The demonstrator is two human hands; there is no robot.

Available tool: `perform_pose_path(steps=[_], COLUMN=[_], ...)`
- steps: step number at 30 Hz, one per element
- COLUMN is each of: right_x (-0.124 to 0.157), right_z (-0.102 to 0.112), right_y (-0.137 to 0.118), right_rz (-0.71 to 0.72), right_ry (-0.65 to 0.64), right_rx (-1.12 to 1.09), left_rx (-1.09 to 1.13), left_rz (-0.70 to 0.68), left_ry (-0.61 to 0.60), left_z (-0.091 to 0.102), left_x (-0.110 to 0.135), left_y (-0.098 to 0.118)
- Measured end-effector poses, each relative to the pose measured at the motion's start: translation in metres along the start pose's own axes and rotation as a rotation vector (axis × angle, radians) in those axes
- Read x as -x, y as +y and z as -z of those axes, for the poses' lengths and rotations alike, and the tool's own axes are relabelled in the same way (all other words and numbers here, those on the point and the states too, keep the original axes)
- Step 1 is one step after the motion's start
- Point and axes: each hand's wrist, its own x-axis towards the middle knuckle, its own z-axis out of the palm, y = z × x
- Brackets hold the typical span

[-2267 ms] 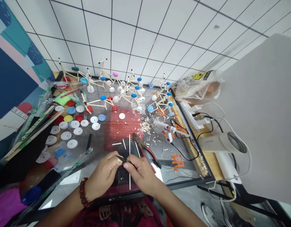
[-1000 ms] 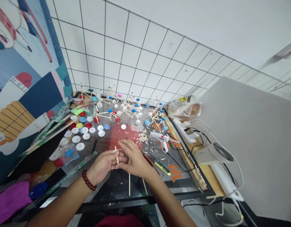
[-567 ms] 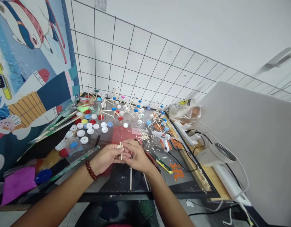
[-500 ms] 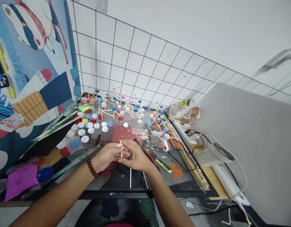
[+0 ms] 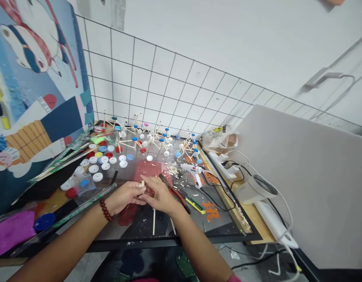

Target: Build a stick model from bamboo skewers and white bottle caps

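Note:
Both hands meet over the front middle of the table. My left hand (image 5: 129, 197), with a dark red bead bracelet (image 5: 105, 210) at its wrist, pinches short pale wooden sticks (image 5: 142, 183) between thumb and fingers. Against it, my right hand (image 5: 159, 194) closes its fingertips around the same sticks; their lower ends are hidden by the fingers. A longer wooden stick (image 5: 154, 222) lies on the dark tabletop just below the hands. Red-handled pliers (image 5: 179, 197) rest beside my right hand, partly behind it.
A white glue gun (image 5: 194, 172) with a black cord lies right of centre, near a yellow-green utility knife (image 5: 195, 204). Stick-and-cap structures (image 5: 160, 140) stand at the back. Loose bottle caps (image 5: 93, 169) spread on the left. Wood scraps (image 5: 175, 169) litter the middle.
The view has shifted, so the table sits a little left and lower in the picture. The stick between my hands stood upright and long; now only short ends show above the fingers.

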Motion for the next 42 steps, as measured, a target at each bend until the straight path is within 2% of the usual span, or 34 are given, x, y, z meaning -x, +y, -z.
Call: perform_pose_path(steps=[3, 7, 11, 14, 17, 21, 24, 28, 32, 36, 39, 42], right_x=[-0.001, -0.006, -0.010, -0.011, -0.010, -0.009, -0.008, -0.005, -0.003, -0.002, -0.002, -0.002], right_z=[0.003, 0.008, 0.006, 0.003, 0.006, 0.010, 0.010, 0.008, 0.008, 0.011, 0.011, 0.009], right_y=[-0.002, -0.007, -0.003, 0.005, 0.011, 0.011, 0.006, 0.002, -0.001, -0.004, -0.004, -0.001], right_rz=[0.004, -0.120, -0.244, -0.327, -0.333, -0.278, -0.260, -0.132, -0.021, -0.009, -0.029, -0.081], right_ry=[0.008, 0.048, 0.170, 0.245, 0.259, 0.177, 0.137, 0.095, 0.105, 0.048, 0.039, 0.090], right_rx=[-0.022, -0.305, -0.494, -0.556, -0.544, -0.530, -0.495, -0.296, -0.112, -0.001, -0.008, -0.132], left_rx=[-0.066, -0.149, -0.275, -0.249, -0.176, -0.228, -0.168, -0.085, -0.102, -0.221, -0.452, -0.716], left_rz=[-0.065, -0.091, -0.041, -0.069, -0.092, -0.024, -0.020, -0.059, -0.059, -0.168, -0.337, -0.465], left_ry=[0.024, 0.079, 0.084, 0.075, 0.076, 0.045, 0.051, 0.104, 0.125, 0.148, 0.279, 0.398], left_z=[-0.002, -0.004, -0.006, -0.006, -0.006, -0.006, -0.004, -0.002, -0.003, -0.007, -0.007, -0.004], left_x=[-0.003, -0.005, -0.006, -0.006, -0.005, -0.002, -0.002, -0.004, -0.005, -0.006, -0.006, -0.005], left_y=[-0.001, -0.003, -0.006, -0.005, -0.002, 0.001, 0.002, 0.001, 0.000, -0.002, -0.003, -0.004])
